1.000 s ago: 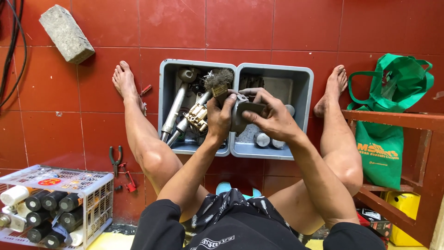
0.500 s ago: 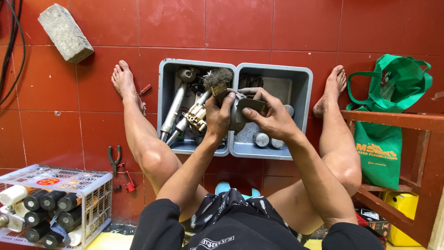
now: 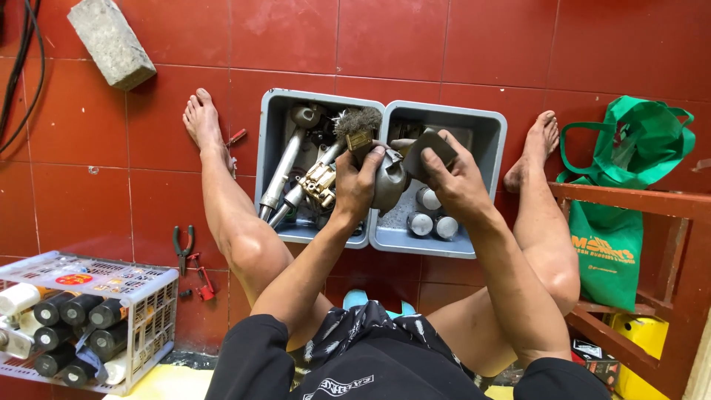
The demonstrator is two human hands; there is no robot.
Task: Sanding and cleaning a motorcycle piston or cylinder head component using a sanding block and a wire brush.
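The grey metal part sits over the seam between the two grey tubs, left hand wrapped around it, fingers curled tight. The right hand pinches a dark sanding sheet — a second ago that sheet lay lower on the part; now it is lifted toward one o'clock, so a rubbing stroke looks just finished. A wire brush pokes up at eleven o'clock. Cylindrical caps lie in the right tub, long metal tubes in the left tub. Pliers rest at nine o'clock — nothing blocks the hands.
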